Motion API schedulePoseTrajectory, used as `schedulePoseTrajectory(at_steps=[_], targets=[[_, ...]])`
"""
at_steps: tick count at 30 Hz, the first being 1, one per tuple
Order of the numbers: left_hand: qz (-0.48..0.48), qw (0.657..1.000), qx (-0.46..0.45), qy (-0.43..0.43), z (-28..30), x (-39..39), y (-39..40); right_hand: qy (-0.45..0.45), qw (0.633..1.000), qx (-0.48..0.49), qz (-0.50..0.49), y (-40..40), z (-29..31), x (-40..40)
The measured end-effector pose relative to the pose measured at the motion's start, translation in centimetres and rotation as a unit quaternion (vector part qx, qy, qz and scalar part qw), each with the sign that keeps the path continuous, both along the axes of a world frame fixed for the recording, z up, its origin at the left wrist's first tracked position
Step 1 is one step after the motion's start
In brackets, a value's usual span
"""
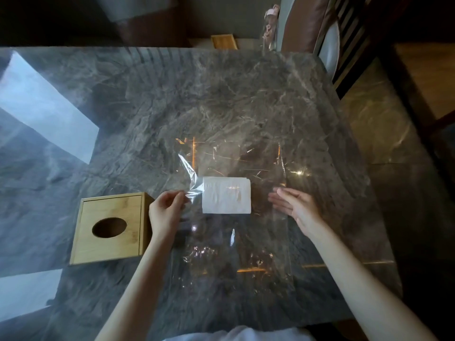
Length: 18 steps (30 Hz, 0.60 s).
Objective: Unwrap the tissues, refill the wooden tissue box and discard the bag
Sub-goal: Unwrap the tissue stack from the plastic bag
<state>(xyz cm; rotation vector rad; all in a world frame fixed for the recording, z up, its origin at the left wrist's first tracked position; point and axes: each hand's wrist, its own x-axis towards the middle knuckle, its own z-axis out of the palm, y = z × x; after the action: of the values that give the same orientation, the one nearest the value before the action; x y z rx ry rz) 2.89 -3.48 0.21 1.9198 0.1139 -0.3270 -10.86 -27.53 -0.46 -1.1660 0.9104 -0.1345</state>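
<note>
A white stack of tissues lies on the dark marble table, inside a large clear plastic bag spread flat around it. My left hand pinches the bag's left edge beside the stack and lifts a fold of it. My right hand hovers flat with fingers apart at the bag's right side, holding nothing. The wooden tissue box, with an oval slot on top, stands just left of my left hand.
A small wooden panel lies beyond the table's far edge, on the floor or a seat. A chair with a leather back stands at the far right corner. Bright window reflections cross the table's left side.
</note>
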Motion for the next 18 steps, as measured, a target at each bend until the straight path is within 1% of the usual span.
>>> schedulePoseTrajectory(at_steps=[2,4,7,12,15,18], targets=[[0.007,0.999,-0.031,-0.005,0.6,-0.4,0.3,-0.026,1.0,0.0,-0.017,0.1,0.5,-0.3],[-0.005,0.999,-0.045,-0.017,1.1,-0.7,0.5,-0.038,0.999,-0.005,-0.024,0.5,0.8,-0.7],[0.012,0.997,-0.078,-0.027,1.7,-1.0,0.7,-0.059,0.997,0.003,-0.051,1.1,1.1,-1.1],[0.014,0.992,-0.119,-0.047,2.4,-1.5,1.0,-0.088,0.994,0.004,-0.06,1.7,1.9,-1.2],[0.028,0.987,-0.155,-0.04,2.5,-1.5,1.4,-0.096,0.994,0.002,-0.055,2.3,2.1,-1.1],[0.035,0.984,-0.173,-0.031,2.6,-2.0,1.6,-0.104,0.993,-0.003,-0.063,2.4,2.3,-1.0]])
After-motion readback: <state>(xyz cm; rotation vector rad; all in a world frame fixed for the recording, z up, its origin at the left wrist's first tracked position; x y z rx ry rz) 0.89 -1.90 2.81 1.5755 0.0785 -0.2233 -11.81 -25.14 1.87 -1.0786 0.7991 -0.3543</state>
